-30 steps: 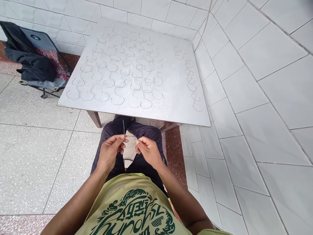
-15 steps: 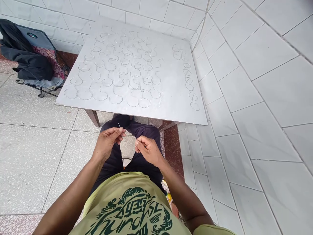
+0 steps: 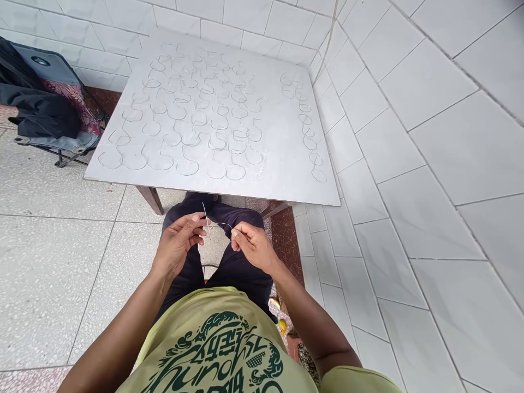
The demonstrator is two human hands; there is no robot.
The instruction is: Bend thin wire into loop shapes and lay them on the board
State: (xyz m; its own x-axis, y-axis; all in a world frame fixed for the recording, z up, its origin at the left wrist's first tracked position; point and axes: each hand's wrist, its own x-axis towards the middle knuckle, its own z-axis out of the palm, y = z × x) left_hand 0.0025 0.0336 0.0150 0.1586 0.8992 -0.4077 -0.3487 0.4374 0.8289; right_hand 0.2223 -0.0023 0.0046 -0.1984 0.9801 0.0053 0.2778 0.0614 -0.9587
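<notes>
I sit with my knees under a low white board (image 3: 286, 174). My left hand (image 3: 179, 244) and my right hand (image 3: 252, 245) are held over my lap, a short gap apart. Both pinch a thin silvery wire (image 3: 216, 224) that runs between their fingertips, with one end sticking up past my left fingers. On the board lie several bent wire hooks (image 3: 192, 125) in rows, and a column of small wire loops (image 3: 309, 131) near its right edge.
A folding chair (image 3: 49, 109) with dark clothing draped over it stands at the left by the wall. White tiled wall (image 3: 429, 136) rises close on the right. The board rests on brown wooden legs (image 3: 149, 199). Speckled floor tiles (image 3: 61, 262) spread to the left.
My hands have drawn a little further apart and the wire between them has bent into an arc. The view has shifted slightly to the right.
</notes>
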